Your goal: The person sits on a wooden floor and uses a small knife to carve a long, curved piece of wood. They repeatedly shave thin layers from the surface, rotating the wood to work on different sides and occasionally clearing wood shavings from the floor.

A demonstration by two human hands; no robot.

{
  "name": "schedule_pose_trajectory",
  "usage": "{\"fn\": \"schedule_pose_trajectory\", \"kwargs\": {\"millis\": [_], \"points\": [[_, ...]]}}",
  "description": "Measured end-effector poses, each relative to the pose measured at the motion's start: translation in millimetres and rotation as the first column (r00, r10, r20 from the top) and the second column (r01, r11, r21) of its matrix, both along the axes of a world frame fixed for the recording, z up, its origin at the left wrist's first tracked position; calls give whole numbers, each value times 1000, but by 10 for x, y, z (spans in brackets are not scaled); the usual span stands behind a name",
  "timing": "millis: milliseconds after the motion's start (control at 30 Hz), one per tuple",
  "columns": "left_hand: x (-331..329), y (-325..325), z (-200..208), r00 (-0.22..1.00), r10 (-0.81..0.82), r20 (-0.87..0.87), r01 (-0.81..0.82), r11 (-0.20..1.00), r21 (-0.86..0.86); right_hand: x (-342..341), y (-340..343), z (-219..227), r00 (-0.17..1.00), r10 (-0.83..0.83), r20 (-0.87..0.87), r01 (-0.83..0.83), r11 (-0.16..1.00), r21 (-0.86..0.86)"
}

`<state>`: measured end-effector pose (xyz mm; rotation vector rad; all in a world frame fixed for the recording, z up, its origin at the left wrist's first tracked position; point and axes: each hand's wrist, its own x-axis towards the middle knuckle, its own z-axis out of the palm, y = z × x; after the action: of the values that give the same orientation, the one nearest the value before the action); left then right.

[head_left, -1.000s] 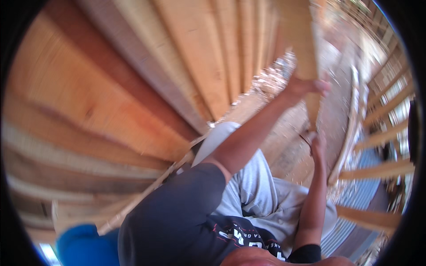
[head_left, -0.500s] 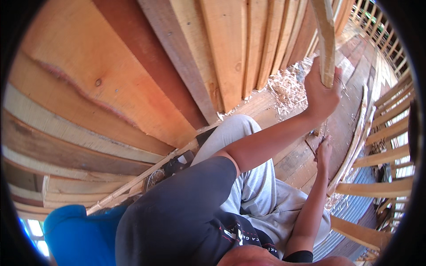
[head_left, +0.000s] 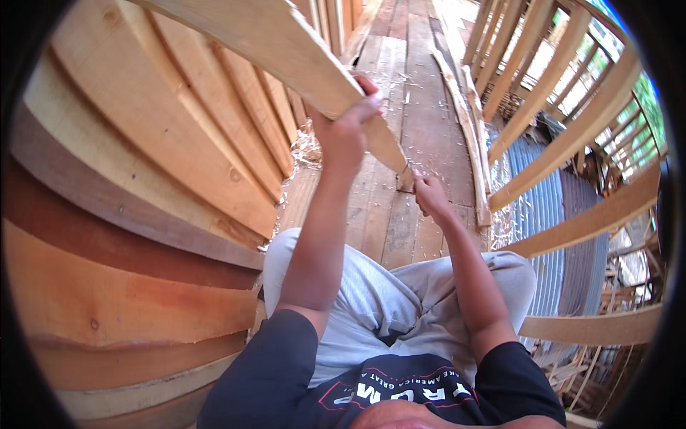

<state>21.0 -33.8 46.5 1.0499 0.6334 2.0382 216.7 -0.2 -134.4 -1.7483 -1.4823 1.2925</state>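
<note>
My left hand (head_left: 346,125) is closed around a long, pale wooden board (head_left: 279,50). The board slants from the upper left down to a narrow end near the floor. Beside that lower end my right hand (head_left: 432,196) is closed, the fingers bent together. A thin dark sliver shows between the right fingers and the board's end, too small to name. Under the board's tip a small brown piece (head_left: 405,187) lies on the plank floor (head_left: 400,222).
Upright planks (head_left: 193,143) line the left side, with curly shavings (head_left: 306,146) at their foot. Long thin strips (head_left: 464,136) lie along the floor's right edge. Past it stand wooden railing slats (head_left: 572,136), with corrugated metal sheets (head_left: 532,207) below.
The view has swung toward the right. The board has gone from raised upright to slanting, its lower end now down beside my right hand. Both hands stay closed.
</note>
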Motion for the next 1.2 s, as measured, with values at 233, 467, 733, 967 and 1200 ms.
{"fn": "schedule_pose_trajectory", "kwargs": {"millis": [233,467,733,967,1200], "points": [[-108,-85,124,986,-158,-48,162,981,104,-68,-110,60,937,275,213,-285,958,16],[-85,-136,192,972,-1,-236,21,997,80,-112,34,91,943,254,217,-259,966,-3],[16,82,45,912,-293,-285,368,893,260,10,192,329,961,218,170,-211,976,-57],[-133,112,113,814,-374,-444,518,814,264,-42,149,213,981,177,82,-193,949,251],[-60,236,-71,896,-262,-360,358,905,231,83,394,-294,999,-26,27,21,984,177]]}}
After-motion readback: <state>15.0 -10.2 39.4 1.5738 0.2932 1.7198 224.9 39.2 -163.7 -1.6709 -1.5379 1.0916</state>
